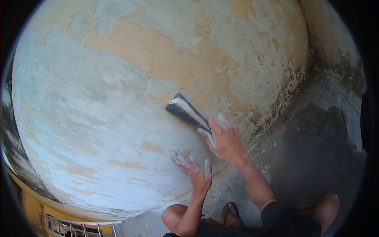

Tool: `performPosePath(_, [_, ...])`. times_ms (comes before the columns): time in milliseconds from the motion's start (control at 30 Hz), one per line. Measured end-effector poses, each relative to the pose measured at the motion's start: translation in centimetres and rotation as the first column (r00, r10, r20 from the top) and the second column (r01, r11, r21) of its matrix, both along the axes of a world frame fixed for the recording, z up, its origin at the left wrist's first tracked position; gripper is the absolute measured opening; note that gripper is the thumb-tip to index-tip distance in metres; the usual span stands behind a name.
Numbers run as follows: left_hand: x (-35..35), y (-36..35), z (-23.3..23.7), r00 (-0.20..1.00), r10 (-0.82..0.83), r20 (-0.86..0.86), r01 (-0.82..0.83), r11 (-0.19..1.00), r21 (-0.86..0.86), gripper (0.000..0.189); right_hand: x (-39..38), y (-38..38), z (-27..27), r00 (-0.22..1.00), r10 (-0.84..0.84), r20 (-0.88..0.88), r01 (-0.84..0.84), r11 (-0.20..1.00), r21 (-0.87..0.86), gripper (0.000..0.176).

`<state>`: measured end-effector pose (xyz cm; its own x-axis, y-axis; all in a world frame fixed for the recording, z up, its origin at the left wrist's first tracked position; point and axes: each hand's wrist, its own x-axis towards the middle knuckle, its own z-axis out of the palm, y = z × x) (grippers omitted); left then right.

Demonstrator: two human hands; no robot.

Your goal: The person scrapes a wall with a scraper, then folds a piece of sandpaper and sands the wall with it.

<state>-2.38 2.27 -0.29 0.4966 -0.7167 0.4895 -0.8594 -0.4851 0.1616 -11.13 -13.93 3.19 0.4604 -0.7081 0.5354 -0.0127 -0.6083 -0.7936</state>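
Note:
My right hand [227, 138] is wrapped round one end of a long, dark plastering trowel [186, 110]. A whitish strip, smeared with putty, runs along the middle of the trowel. Its far end points up and left, right at the patchy wall [90, 114]. Lower and to the left, my left hand [193, 168] has its fingers spread against the whitened lower part of the wall and holds nothing. White dust coats the fingers of both hands. Pale skim coat covers much of the wall, with tan bare patches [158, 51] across the upper middle.
Flaking, darkened paint runs along the wall's base at right. The grey concrete floor [316, 150] carries a dark damp-looking area and white specks. My sandalled foot [232, 213] is below. A metal ladder [81, 227] is at the lower left, near a yellow wall [31, 203].

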Motion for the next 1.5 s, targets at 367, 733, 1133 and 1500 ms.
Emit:
performPosePath(367, [-0.3, 0.1, 0.0, 1.000, -0.021, -0.010, 0.021, 0.999, -0.030, 0.083, 0.7, 0.4, 0.8, 0.990, -0.059, 0.124, 0.062, 0.998, -0.015, 0.027])
performPosePath(733, [0.0, 0.2, -0.1, 0.999, -0.050, -0.001, 0.050, 0.998, -0.036, 0.084, 1.1, 0.6, 3.3, 0.976, -0.011, 0.220, 0.045, 0.988, -0.148, 0.028])
performPosePath(1133, [0.6, -0.1, -0.3, 0.999, -0.037, 0.008, 0.037, 0.999, 0.008, 0.082, 0.6, 0.3, 1.2, 0.995, -0.007, 0.102, 0.013, 0.998, -0.057, 0.026])
performPosePath(1500, [0.8, -0.1, -0.4, 0.999, 0.053, 0.013, -0.053, 0.998, 0.035, 0.081, 1.2, 0.8, -3.1, 0.998, -0.031, 0.057, 0.035, 0.997, -0.076, 0.026])
